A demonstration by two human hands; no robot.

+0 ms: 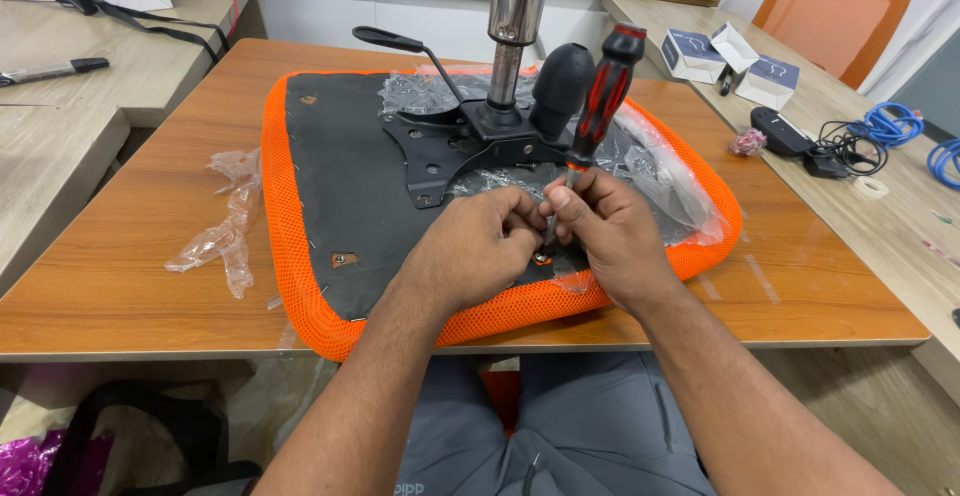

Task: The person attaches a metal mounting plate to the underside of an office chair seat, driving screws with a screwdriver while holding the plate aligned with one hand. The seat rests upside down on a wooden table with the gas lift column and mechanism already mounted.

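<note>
**Both hands at a screw hole on an upturned chair seat**

The seat (330,186) lies upside down on the table (130,286), black underside up, orange mesh round its rim. Both hands meet over its near edge.

The right hand (610,236) grips the screwdriver (598,106) low on the shaft, fingers (565,196) clenched about the metal just under the red-and-black handle. The tool leans up and away from the fingers, its handle standing well above them. Its tip goes down between the two hands to a hole in the seat, just below the fingertips.

The left hand (475,246) is curled, fingers (520,221) pinched in beside the shaft near the tip, touching the right hand's fingers. Whether they hold a screw cannot be told; the spot is hidden by the fingers.

Just beyond the fingers sits the black mechanism plate (440,151), bolted to the seat, with a chrome column (515,16) rising from it, a lever (400,44) reaching out to the left and a black knob (560,81) right behind the screwdriver handle. Clear plastic wrap (650,161) lies crumpled on the seat past the right hand; another scrap (225,221) lies on the table well left of the left hand. Small boxes (725,56) and cables (880,126) lie well off to the right.
</note>
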